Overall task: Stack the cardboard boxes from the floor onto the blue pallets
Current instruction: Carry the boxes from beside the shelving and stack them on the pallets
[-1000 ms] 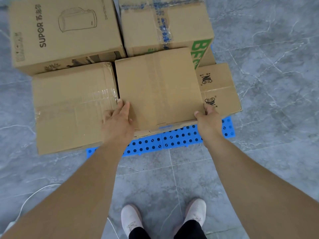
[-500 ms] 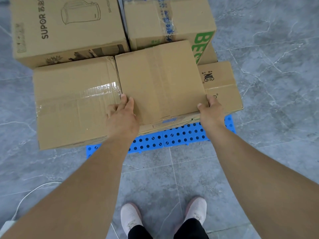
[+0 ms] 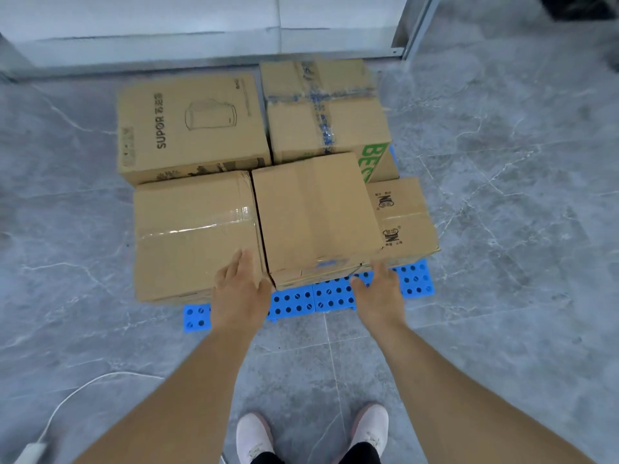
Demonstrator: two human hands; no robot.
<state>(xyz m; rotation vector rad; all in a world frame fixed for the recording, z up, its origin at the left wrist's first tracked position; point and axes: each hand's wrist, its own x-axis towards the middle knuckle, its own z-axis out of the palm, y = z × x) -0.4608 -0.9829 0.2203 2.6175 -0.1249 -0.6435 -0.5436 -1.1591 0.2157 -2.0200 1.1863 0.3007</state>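
Blue pallets (image 3: 338, 298) mostly hidden under cardboard boxes (image 3: 315, 216); both hands (image 3: 241, 289) released.

Even, bright indoor light with soft shadows; glare on the clear tape (image 3: 231, 218) of one box, motion blur softens detail, wide-angle bending at edges.

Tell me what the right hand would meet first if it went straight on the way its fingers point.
Probably the small printed box; the right hand points at its near bottom edge, though depth is unclear.
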